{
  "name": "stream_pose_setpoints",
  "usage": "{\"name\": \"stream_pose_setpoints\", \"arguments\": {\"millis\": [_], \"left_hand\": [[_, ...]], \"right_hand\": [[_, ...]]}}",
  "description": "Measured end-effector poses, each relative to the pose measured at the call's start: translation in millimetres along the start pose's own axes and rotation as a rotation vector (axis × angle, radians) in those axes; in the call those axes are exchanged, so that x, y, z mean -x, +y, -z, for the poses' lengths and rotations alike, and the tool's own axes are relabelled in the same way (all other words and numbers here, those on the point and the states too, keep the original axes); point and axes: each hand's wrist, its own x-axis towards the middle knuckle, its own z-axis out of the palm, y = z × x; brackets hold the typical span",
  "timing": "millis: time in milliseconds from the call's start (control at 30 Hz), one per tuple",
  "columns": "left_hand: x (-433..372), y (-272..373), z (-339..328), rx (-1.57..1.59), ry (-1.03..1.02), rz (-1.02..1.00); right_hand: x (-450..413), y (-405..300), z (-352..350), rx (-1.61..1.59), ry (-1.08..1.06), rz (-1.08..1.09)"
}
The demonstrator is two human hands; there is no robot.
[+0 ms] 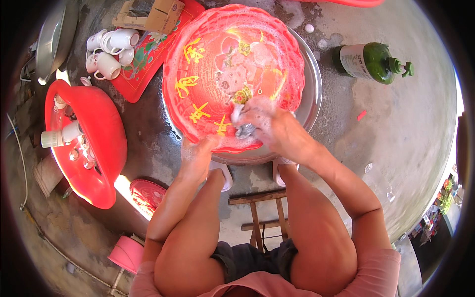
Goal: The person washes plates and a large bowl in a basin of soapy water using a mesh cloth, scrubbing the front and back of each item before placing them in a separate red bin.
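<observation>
A round red plastic tray (207, 74) with a wavy rim, yellow characters and a printed picture is covered in suds. It leans over a wide metal basin (314, 80) on the floor, hiding most of it. My left hand (198, 150) grips the tray's near-left rim, the thumb on top. Foamy and slightly blurred, my right hand (269, 122) holds a silvery grey scrubber (245, 130) against the tray's lower surface. Some whitish material shows by the fingers; I cannot tell what it is.
A green pump bottle (365, 63) lies on the wet concrete at right. At left are white mugs (107, 65), a red rectangular tray (135, 83), a cardboard box (157, 16) and a tilted red basin (107, 144) holding glassware. A wooden stool (258, 204) shows between my legs.
</observation>
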Motion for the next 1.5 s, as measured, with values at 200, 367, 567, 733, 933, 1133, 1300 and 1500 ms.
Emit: {"name": "stream_pose_setpoints", "arguments": {"millis": [200, 367, 567, 733, 933, 1133, 1300, 1500], "left_hand": [[3.2, -11.3, -3.6, -0.232, -0.185, 0.106], [0.2, -0.9, 8.0, -0.091, 0.008, 0.132], [4.4, -17.7, -1.9, -0.130, -0.202, 0.203], [-2.2, -12.1, 10.1, -0.048, 0.034, 0.124], [-5.1, -17.5, 11.0, -0.059, 0.170, -0.088], [-4.5, -20.8, 13.3, -0.096, 0.098, -0.096], [-5.4, -27.7, 12.1, -0.085, 0.122, -0.209], [-2.7, -20.3, 9.5, -0.051, 0.177, -0.192]], "right_hand": [[-44.3, 22.3, 33.0, 0.237, 0.427, -0.059], [-2.9, -2.3, 5.7, 0.211, -0.146, -0.210], [-39.4, 8.5, 32.7, 0.270, 0.378, -0.213], [3.3, -5.5, -20.3, 0.043, -0.006, -0.079], [3.3, 14.6, 41.0, -0.037, 0.509, -0.407], [9.9, 9.0, 2.6, 0.223, 0.370, -0.307], [20.1, 12.1, 7.8, 0.384, 0.368, -0.312], [25.9, 3.0, 20.1, 0.153, 0.319, -0.375]]}}
